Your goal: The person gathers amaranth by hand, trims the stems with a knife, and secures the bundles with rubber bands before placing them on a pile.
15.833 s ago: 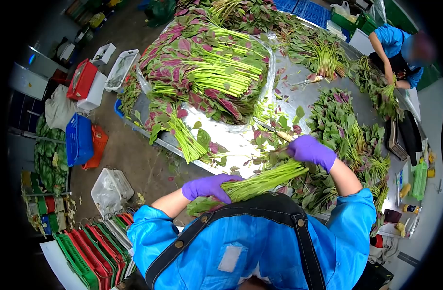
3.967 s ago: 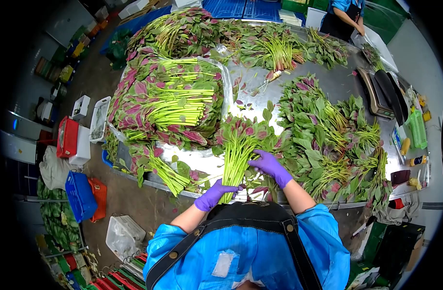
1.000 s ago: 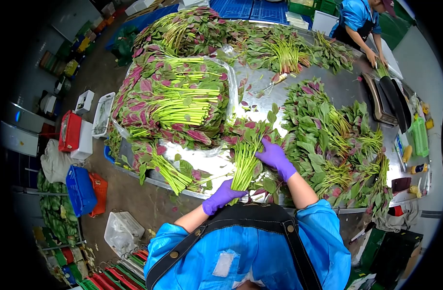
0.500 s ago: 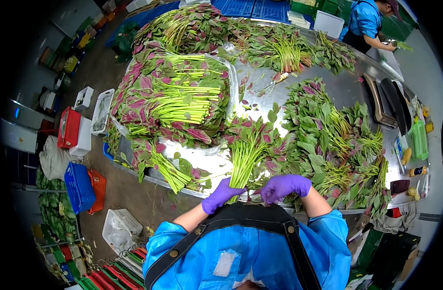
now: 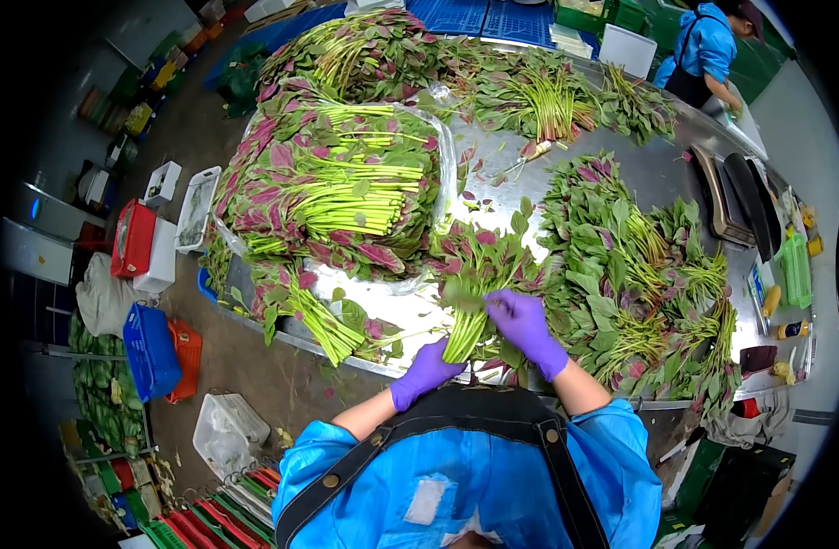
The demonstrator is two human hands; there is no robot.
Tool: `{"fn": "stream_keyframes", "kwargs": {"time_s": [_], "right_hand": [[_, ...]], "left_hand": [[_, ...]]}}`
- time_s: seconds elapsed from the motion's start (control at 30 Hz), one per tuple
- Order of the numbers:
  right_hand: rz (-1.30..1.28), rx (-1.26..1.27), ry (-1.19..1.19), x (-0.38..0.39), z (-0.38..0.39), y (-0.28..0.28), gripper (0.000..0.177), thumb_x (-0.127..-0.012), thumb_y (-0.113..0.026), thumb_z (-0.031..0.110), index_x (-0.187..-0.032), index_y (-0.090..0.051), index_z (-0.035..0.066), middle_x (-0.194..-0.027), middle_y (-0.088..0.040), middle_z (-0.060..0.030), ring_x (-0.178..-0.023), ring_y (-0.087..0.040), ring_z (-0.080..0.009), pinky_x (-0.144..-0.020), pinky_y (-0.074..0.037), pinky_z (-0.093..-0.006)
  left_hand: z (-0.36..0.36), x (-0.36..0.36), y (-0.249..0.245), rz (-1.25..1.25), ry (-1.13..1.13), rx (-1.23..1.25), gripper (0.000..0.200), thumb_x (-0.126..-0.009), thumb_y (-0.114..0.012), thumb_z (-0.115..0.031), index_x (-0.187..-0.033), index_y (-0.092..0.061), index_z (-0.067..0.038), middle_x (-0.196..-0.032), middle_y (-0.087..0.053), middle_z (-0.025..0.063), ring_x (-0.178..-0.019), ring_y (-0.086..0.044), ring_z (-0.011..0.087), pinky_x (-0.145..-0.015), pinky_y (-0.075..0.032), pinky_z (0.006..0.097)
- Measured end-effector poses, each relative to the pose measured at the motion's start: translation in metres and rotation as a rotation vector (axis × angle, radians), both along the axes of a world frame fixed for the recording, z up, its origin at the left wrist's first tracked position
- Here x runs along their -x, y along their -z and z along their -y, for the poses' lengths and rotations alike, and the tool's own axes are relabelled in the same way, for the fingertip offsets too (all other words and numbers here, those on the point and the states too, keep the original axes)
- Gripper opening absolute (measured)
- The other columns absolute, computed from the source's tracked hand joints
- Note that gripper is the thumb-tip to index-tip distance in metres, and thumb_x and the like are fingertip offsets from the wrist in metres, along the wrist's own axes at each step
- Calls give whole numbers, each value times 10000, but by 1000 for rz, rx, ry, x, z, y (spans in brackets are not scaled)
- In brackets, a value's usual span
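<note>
My left hand (image 5: 427, 375), in a purple glove, is closed around the cut ends of a bunch of red-green amaranth (image 5: 467, 337) at the table's near edge. The bunch's leaves point away from me. Over its stems reaches my right hand (image 5: 529, 334), also gloved, with thumb and fingers pinched together. A motion-smeared green leaf (image 5: 463, 295) appears at those fingertips. Left of the bunch lies a smaller amaranth bundle (image 5: 320, 320). To the right spreads a row of loose amaranth (image 5: 602, 247).
A large amaranth stack (image 5: 355, 201) sits in clear plastic on the metal table (image 5: 506, 190). A knife-like tool (image 5: 532, 151) lies farther back. Scales (image 5: 719, 197) stand at the right. A co-worker (image 5: 703, 55) is at the far right. Crates, including a blue one (image 5: 151, 352), stand left.
My right hand has moved up and inward from beside the bunch to over its stems, with a blurred leaf at its fingers. My left hand keeps its grip. The co-worker's arms have lowered.
</note>
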State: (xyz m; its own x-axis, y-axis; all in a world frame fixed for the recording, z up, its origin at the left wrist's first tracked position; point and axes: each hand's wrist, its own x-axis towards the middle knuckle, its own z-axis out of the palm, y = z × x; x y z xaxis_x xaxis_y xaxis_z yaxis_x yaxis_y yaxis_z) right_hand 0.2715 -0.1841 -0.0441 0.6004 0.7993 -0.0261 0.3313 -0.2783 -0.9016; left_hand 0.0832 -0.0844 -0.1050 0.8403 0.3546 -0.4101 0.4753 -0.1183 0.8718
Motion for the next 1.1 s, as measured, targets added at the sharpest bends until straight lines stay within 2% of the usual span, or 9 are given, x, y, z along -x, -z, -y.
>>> {"fn": "stream_keyframes", "kwargs": {"time_s": [0.13,0.23,0.33,0.4,0.6,0.77,0.83,0.93,1.1], "right_hand": [[109,244,-754,9,24,-29,130,-775,-618,205,-889,-650,152,-679,-616,-35,-599,-599,-194,-532,-461,-292],[119,288,-880,-3,31,-19,148,-761,-632,247,-894,-651,184,-667,-611,-19,-595,-593,-192,-534,-455,-287],[261,540,-860,-17,23,-25,196,-735,-659,274,-904,-650,175,-646,-597,-31,-584,-585,-189,-535,-452,-291],[40,323,-303,-15,10,-24,277,-717,-672,331,-921,-646,146,-622,-581,-50,-564,-577,-203,-535,-452,-309],[410,225,52,-10,-23,8,397,-702,-668,410,-945,-602,103,-574,-559,-81,-568,-586,-259,-539,-448,-383],[216,134,109,-12,-16,9,214,-759,-660,266,-858,-622,81,-568,-561,-59,-509,-556,-175,-504,-440,-287],[-359,144,-236,-7,-1,-16,168,-786,-641,244,-807,-611,80,-567,-567,-38,-491,-532,-127,-495,-428,-267],[-382,278,-525,3,16,-20,172,-794,-640,247,-793,-613,77,-539,-549,-15,-472,-500,-85,-483,-416,-260],[315,221,114,-6,-6,-5,312,-718,-683,351,-662,-554,72,-500,-508,-79,-455,-524,-241,-467,-420,-346]], "left_hand": [[-1,-11,-29,-14,-17,73,434,-685,-692,-219,-1065,-556,-59,-869,-638,138,-798,-629,261,-726,-482,339],[0,-12,-23,12,42,-95,461,-677,-673,-241,-1091,-552,-77,-847,-632,169,-772,-623,305,-704,-488,369],[0,-13,-27,-45,119,-293,492,-666,-655,-262,-1118,-543,-105,-804,-623,181,-740,-608,338,-676,-488,398],[0,-12,-25,-76,155,-345,511,-659,-648,-274,-1134,-537,-122,-777,-618,183,-721,-600,351,-659,-487,412],[7,-13,-25,-77,181,-506,558,-654,-641,-282,-1176,-511,-135,-712,-606,167,-659,-592,343,-620,-480,423],[3,-10,-23,-82,171,-482,551,-653,-637,-274,-1173,-519,-133,-720,-607,172,-661,-592,342,-623,-479,415],[0,-11,-25,-40,156,-439,554,-653,-637,-268,-1176,-519,-131,-723,-606,177,-665,-592,344,-623,-478,415],[-1,-15,-31,3,140,-374,579,-653,-636,-244,-1202,-498,-123,-732,-604,189,-678,-593,348,-633,-481,414],[8,-17,-33,-87,262,-603,599,-664,-619,-209,-1237,-462,-137,-733,-609,173,-676,-594,342,-637,-486,414]]}}
